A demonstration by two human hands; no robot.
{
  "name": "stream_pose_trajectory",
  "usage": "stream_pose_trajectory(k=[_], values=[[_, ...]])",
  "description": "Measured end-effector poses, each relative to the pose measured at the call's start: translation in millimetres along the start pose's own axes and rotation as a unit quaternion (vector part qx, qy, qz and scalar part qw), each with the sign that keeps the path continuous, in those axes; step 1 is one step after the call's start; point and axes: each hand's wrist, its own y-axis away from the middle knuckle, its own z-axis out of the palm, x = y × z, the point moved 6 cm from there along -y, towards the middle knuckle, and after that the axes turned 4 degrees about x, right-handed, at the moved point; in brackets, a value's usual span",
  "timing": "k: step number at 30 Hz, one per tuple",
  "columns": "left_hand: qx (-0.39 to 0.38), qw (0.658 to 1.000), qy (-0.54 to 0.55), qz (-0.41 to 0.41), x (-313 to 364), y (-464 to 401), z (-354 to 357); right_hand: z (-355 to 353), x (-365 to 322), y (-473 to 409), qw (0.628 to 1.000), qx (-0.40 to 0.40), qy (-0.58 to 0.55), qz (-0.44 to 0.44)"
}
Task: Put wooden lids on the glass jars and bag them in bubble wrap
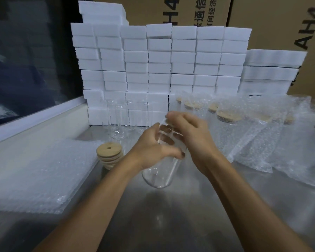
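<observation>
A clear glass jar (159, 174) is held tilted above the steel table (153, 224). My left hand (153, 148) grips its body, fingers wrapped around the glass. My right hand (187, 131) covers the jar's mouth with curled fingers; whether a lid lies under it is hidden. A stack of round wooden lids (108, 157) with a small hole stands to the left. Several empty glass jars (117, 121) stand behind, by the foam. Flat bubble-wrap bags (36, 171) lie in a pile at the left. Bagged, lidded jars (229, 124) lie in a row at the right.
A wall of white foam blocks (158, 70) rises at the back of the table. Cardboard boxes (273, 20) with printed letters stand behind it. A dark window with a white sill (35, 113) runs along the left.
</observation>
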Motion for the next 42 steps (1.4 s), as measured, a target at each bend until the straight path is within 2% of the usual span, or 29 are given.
stream_pose_trajectory(k=[6, 15, 18, 20, 21, 22, 24, 26, 27, 28, 30, 32, 35, 37, 42], values=[[0.052, 0.998, -0.001, 0.019, -16.9, -5.8, -0.7, 7.5, 2.1, 3.8, 0.990, 0.030, 0.135, -0.038], [0.035, 0.999, -0.009, 0.023, -29.8, -10.4, 5.4, 8.4, 11.0, 2.3, 0.986, 0.016, 0.161, -0.034], [-0.011, 0.994, -0.113, 0.000, -26.0, -7.1, -0.8, 4.5, 10.9, 2.6, 0.985, 0.028, 0.165, -0.036], [-0.045, 0.973, -0.225, -0.025, -20.2, -3.1, -18.5, 1.9, 10.8, 3.0, 0.985, 0.033, 0.166, -0.040], [-0.043, 0.967, -0.247, -0.036, -15.0, -1.3, -32.0, 1.4, 11.2, 3.0, 0.985, 0.033, 0.165, -0.042], [-0.023, 0.968, -0.247, -0.038, -7.9, -0.6, -47.3, 1.1, 11.7, 3.7, 0.985, 0.033, 0.165, -0.045], [0.076, 0.971, -0.226, -0.024, 3.1, -1.1, -81.1, 2.0, 13.2, 5.3, 0.983, 0.034, 0.174, -0.055], [0.221, 0.948, -0.227, -0.023, -1.4, 0.9, -116.2, 2.7, 14.6, 6.7, 0.982, 0.037, 0.176, -0.058], [0.291, 0.924, -0.246, -0.040, -9.8, 4.5, -133.1, 2.7, 15.3, 6.8, 0.982, 0.039, 0.174, -0.057], [0.349, 0.892, -0.279, -0.071, -20.3, 9.6, -147.5, 2.2, 16.3, 6.8, 0.983, 0.042, 0.171, -0.055], [0.420, 0.822, -0.354, -0.152, -44.8, 21.3, -169.6, 1.3, 18.7, 6.9, 0.984, 0.050, 0.164, -0.048], [0.437, 0.773, -0.395, -0.236, -70.3, 30.2, -180.1, 1.4, 20.4, 7.1, 0.985, 0.051, 0.157, -0.040], [0.396, 0.742, -0.444, -0.309, -100.9, 36.8, -178.8, 1.8, 21.3, 6.9, 0.987, 0.045, 0.148, -0.031], [0.390, 0.732, -0.462, -0.314, -110.3, 37.1, -178.1, 1.1, 22.5, 6.6, 0.989, 0.044, 0.141, -0.022], [0.434, 0.723, -0.451, -0.293, -106.3, 38.2, -182.1, -1.2, 30.1, 5.1, 0.991, 0.041, 0.128, -0.007]])
